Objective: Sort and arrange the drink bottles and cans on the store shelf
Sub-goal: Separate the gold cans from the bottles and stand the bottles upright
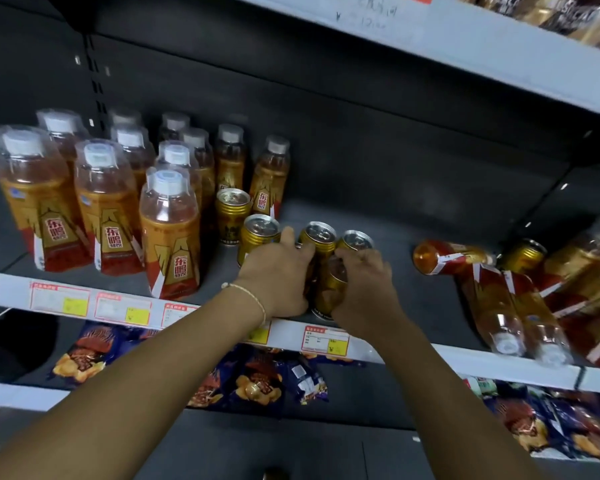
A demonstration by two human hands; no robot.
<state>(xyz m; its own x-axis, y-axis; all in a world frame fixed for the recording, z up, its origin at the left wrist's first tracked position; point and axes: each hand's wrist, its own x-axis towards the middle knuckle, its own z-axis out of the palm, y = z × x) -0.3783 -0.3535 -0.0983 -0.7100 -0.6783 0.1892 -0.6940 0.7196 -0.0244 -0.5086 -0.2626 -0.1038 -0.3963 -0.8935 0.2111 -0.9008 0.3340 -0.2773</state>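
Two bare forearms come up from the bottom of my view, and the left wrist wears a thin bracelet point(253, 296). Below them, on the lower level, lie dark blue snack bags point(257, 382). Next comes the white front edge of the shelf point(413, 271), which carries red-framed price labels point(323, 337). Just behind this edge both hands meet around a small group of gold cans. The right hand point(364, 282) has its fingers curled over the top of the front can point(329, 292) and grips it. The left hand point(274, 271) presses on the other side, its fingers wrapped on the middle can point(317, 237) directly behind. I cannot tell if the front can stands on the shelf or is lifted. One more can point(355, 240) stands close at the right, and two other cans point(258, 237) stand upright at the left, by the thumb. Further left, the upright bottles point(168, 230) with gold and red labels stand in rows toward the dark back panel. Well apart on the right, the fallen bottles point(492, 299) lie in a loose heap. Above everything runs the upper shelf point(465, 39).
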